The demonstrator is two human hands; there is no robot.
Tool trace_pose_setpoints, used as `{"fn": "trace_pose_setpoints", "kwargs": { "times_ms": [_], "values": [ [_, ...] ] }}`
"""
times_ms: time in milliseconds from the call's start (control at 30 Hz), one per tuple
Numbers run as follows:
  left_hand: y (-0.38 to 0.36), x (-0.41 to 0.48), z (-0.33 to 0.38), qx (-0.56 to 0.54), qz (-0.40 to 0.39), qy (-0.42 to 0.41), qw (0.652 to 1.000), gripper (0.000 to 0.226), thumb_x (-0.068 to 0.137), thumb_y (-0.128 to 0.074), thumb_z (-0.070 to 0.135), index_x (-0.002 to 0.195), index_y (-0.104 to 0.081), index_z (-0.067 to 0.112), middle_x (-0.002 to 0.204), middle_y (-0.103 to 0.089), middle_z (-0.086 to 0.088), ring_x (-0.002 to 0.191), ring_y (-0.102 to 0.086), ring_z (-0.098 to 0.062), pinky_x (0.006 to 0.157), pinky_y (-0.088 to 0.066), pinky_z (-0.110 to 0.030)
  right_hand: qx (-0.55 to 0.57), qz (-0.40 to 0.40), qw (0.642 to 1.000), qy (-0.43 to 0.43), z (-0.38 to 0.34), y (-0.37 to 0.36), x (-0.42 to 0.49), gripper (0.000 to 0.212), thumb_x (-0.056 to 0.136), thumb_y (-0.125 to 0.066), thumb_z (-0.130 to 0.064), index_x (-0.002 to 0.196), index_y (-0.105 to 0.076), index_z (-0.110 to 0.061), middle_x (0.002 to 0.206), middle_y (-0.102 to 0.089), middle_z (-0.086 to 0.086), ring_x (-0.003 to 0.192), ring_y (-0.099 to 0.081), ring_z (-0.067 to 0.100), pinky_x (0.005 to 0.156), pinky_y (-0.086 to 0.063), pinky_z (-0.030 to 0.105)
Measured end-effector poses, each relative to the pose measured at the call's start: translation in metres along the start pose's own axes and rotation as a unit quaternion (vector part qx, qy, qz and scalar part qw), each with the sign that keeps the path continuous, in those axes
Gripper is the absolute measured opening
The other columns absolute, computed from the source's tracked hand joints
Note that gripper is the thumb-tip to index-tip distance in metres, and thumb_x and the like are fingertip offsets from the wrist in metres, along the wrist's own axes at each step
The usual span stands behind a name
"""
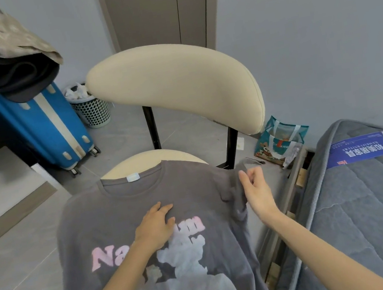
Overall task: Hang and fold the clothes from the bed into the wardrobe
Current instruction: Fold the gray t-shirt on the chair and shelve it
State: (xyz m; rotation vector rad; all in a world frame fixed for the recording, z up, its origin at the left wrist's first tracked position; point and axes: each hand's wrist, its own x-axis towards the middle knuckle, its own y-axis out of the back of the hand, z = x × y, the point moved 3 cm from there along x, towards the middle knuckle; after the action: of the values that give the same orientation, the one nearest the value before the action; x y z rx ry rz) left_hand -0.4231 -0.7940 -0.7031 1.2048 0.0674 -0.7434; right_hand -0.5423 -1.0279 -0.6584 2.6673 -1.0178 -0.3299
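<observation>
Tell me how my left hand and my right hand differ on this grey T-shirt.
The left hand lies flat with fingers straight on the chest of the T-shirt; the right hand has curled fingers pinching the sleeve. The left hand sits mid-shirt over the pink lettering; the right hand is at the edge nearest the mattress. Both touch the same shirt, spread over the chair.

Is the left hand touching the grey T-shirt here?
Touching. The head view shows the left hand lying flat on the chest of the grey T-shirt, with no gap between them.
</observation>
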Motion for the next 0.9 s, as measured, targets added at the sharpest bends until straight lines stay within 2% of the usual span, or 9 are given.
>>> {"fn": "trace_pose_setpoints", "kwargs": {
  "times_ms": [133, 200, 300, 400, 467, 567, 667, 767, 900],
  "values": [
    [0.01, -0.012, -0.015, -0.015, 0.028, 0.009, 0.999, 0.046, 0.1, -0.044, 0.031, 0.146, -0.038, 0.026, 0.157, -0.024, -0.005, 0.141, -0.031, -0.025, 0.11, -0.035, -0.04, 0.057, -0.269, 0.96, -0.054, -0.017, -0.059, -0.027, 0.027, 0.095, -0.056, -0.037, 0.09, -0.057, -0.01, 0.114, -0.056, -0.014, 0.075, -0.063, 0.015, 0.057, -0.055, 0.028],
    [0.012, -0.014, -0.023, -0.035, 0.039, 0.015, 0.999, 0.045, 0.099, -0.046, 0.027, 0.143, -0.043, 0.019, 0.15, -0.037, -0.008, 0.134, -0.04, -0.027, 0.107, -0.038, -0.039, 0.04, -0.249, 0.966, -0.064, -0.015, -0.062, -0.028, 0.02, 0.097, -0.056, -0.028, 0.096, -0.061, -0.009, 0.119, -0.061, 0.0, 0.082, -0.064, 0.017, 0.064, -0.059, 0.035],
    [0.007, -0.016, -0.027, -0.096, 0.048, 0.048, 0.993, 0.047, 0.099, -0.046, 0.025, 0.144, -0.041, 0.012, 0.14, -0.051, -0.009, 0.126, -0.049, -0.027, 0.102, -0.041, -0.035, -0.058, -0.207, 0.976, -0.043, -0.001, -0.051, -0.022, 0.018, 0.097, -0.055, -0.02, 0.103, -0.064, -0.006, 0.108, -0.066, 0.012, 0.086, -0.061, 0.016, 0.072, -0.053, 0.031],
    [0.001, -0.014, -0.023, -0.192, 0.067, 0.097, 0.974, 0.051, 0.099, -0.048, 0.029, 0.144, -0.037, 0.008, 0.112, -0.065, -0.002, 0.12, -0.054, -0.026, 0.09, -0.041, -0.029, -0.222, -0.272, 0.936, 0.011, 0.016, -0.044, -0.025, 0.016, 0.096, -0.054, -0.014, 0.109, -0.064, -0.009, 0.105, -0.066, 0.006, 0.091, -0.057, 0.013, 0.074, -0.04, 0.011],
    [-0.003, -0.013, -0.018, -0.254, 0.078, 0.125, 0.956, 0.055, 0.097, -0.052, 0.03, 0.145, -0.034, 0.008, 0.089, -0.058, 0.005, 0.116, -0.054, -0.026, 0.086, -0.04, -0.028, -0.303, -0.318, 0.898, 0.019, 0.029, -0.041, -0.029, 0.02, 0.093, -0.057, -0.012, 0.112, -0.063, -0.009, 0.105, -0.065, 0.01, 0.087, -0.055, 0.014, 0.068, -0.035, 0.005],
    [-0.012, -0.011, -0.015, -0.298, 0.09, 0.14, 0.94, 0.059, 0.095, -0.056, 0.025, 0.147, -0.033, 0.009, 0.109, -0.058, -0.007, 0.116, -0.053, -0.03, 0.096, -0.043, -0.036, -0.382, -0.338, 0.86, -0.006, 0.039, -0.037, -0.03, 0.022, 0.091, -0.055, -0.013, 0.111, -0.064, -0.014, 0.107, -0.064, 0.006, 0.103, -0.059, 0.022, 0.081, -0.043, 0.019],
    [-0.013, -0.014, -0.017, -0.318, 0.108, 0.138, 0.932, 0.056, 0.094, -0.057, 0.017, 0.145, -0.035, 0.013, 0.113, -0.057, -0.01, 0.104, -0.058, -0.028, 0.088, -0.046, -0.035, -0.412, -0.274, 0.869, 0.006, 0.028, -0.037, -0.023, 0.021, 0.094, -0.046, -0.02, 0.104, -0.064, -0.018, 0.112, -0.064, 0.007, 0.104, -0.059, 0.028, 0.089, -0.049, 0.035],
    [-0.006, -0.019, -0.024, -0.343, 0.116, 0.13, 0.923, 0.049, 0.095, -0.055, 0.014, 0.142, -0.04, 0.014, 0.117, -0.057, -0.011, 0.089, -0.058, -0.02, 0.076, -0.042, -0.027, -0.39, -0.244, 0.887, 0.032, 0.006, -0.049, -0.016, 0.022, 0.095, -0.043, -0.022, 0.102, -0.063, -0.019, 0.111, -0.065, 0.008, 0.102, -0.059, 0.03, 0.085, -0.05, 0.035],
    [0.014, -0.03, -0.046, -0.337, 0.148, 0.118, 0.922, 0.041, 0.096, -0.054, 0.014, 0.136, -0.047, 0.013, 0.124, -0.057, -0.012, 0.102, -0.057, -0.021, 0.08, -0.039, -0.024, -0.353, -0.249, 0.899, 0.077, -0.02, -0.081, -0.014, 0.021, 0.096, -0.047, -0.023, 0.106, -0.066, -0.02, 0.109, -0.068, -0.001, 0.106, -0.059, 0.021, 0.088, -0.049, 0.032]
  ]
}}
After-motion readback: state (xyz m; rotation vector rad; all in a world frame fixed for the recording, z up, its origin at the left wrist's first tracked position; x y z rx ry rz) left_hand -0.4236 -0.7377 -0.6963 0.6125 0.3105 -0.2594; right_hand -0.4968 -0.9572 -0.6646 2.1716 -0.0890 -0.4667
